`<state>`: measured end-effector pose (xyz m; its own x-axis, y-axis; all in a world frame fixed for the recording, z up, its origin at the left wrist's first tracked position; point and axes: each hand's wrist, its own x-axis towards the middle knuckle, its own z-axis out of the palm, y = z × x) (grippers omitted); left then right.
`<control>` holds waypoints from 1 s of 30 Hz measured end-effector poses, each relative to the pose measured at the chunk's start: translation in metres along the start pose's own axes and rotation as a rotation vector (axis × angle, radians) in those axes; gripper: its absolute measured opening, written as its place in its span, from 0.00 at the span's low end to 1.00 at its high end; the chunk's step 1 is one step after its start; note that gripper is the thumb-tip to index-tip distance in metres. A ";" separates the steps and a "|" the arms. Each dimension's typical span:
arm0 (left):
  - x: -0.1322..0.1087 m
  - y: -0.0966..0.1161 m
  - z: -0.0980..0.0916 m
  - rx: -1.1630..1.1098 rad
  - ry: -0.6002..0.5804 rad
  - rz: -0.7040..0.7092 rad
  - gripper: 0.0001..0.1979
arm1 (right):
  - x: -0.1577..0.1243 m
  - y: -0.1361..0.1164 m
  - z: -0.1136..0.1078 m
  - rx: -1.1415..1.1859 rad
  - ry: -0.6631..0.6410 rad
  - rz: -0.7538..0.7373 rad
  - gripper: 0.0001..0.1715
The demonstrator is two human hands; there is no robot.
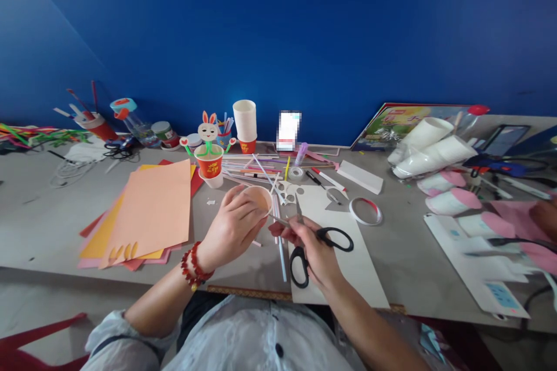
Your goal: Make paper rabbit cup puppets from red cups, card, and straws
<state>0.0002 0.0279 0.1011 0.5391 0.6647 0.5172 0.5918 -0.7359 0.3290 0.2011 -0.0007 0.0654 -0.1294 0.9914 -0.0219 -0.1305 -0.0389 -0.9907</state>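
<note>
My left hand [235, 223] is wrapped round a paper cup [262, 198], whose open mouth shows a tan inside; the fingers cover much of it. My right hand [314, 246] grips a pair of scissors [322, 234] with black handles. Their blades are spread apart, and one points toward the cup's rim; whether it touches cannot be made out. Beneath the right hand lies white paper [357, 266]. Several drinking straws [282, 261] lie between the hands. Just beyond the left hand, a red cup with a rabbit face [208, 132] on it stands in a white cup.
Coloured paper sheets [161, 203] are stacked at left. A tape roll [365, 211], markers [328, 181] and paper scraps [289, 191] lie ahead and right. Stacked cups [245, 119] and a phone [288, 130] stand near the blue wall. A power strip [474, 269] is at right.
</note>
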 end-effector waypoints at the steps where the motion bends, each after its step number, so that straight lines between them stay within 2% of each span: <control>1: 0.000 0.000 0.000 -0.010 -0.002 -0.003 0.07 | 0.000 0.000 -0.001 -0.023 -0.003 -0.011 0.19; 4: -0.002 -0.004 0.000 -0.103 -0.045 -0.031 0.08 | 0.002 -0.009 -0.010 -0.303 -0.116 -0.151 0.17; 8: -0.003 -0.010 -0.002 -0.260 -0.164 -0.100 0.09 | 0.015 -0.033 -0.024 -0.722 -0.411 -0.505 0.13; 10: -0.003 -0.011 -0.004 -0.321 -0.201 -0.132 0.09 | 0.021 -0.043 -0.027 -0.844 -0.505 -0.661 0.14; 12: -0.002 -0.011 -0.006 -0.343 -0.207 -0.146 0.09 | 0.025 -0.048 -0.028 -0.904 -0.541 -0.720 0.14; 14: -0.001 -0.009 -0.006 -0.311 -0.182 -0.131 0.09 | 0.024 -0.046 -0.028 -0.878 -0.524 -0.687 0.14; 17: -0.001 -0.004 -0.005 -0.189 -0.101 -0.075 0.09 | 0.016 -0.031 -0.023 -0.675 -0.374 -0.446 0.17; 21: 0.000 0.002 -0.001 -0.005 -0.025 -0.009 0.08 | 0.005 -0.003 -0.006 -0.132 -0.050 -0.042 0.19; 23: -0.001 0.003 0.000 0.034 -0.003 0.012 0.08 | 0.002 0.005 0.001 0.106 0.006 0.090 0.19; 24: -0.001 0.003 0.000 0.036 0.005 0.018 0.08 | 0.001 0.007 0.002 0.156 0.019 0.116 0.20; 26: -0.002 0.001 0.000 0.007 0.008 0.019 0.08 | 0.000 0.005 0.001 0.085 0.009 0.085 0.20; 28: -0.003 -0.001 0.000 -0.052 0.000 -0.002 0.07 | 0.001 -0.001 -0.005 -0.131 -0.038 -0.040 0.18; 30: -0.003 -0.003 0.000 -0.116 -0.014 -0.040 0.07 | 0.003 -0.010 -0.013 -0.376 -0.138 -0.217 0.15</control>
<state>-0.0034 0.0281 0.0987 0.5251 0.6951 0.4910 0.5401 -0.7180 0.4390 0.2144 0.0038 0.0733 -0.2715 0.9446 0.1845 0.1938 0.2415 -0.9508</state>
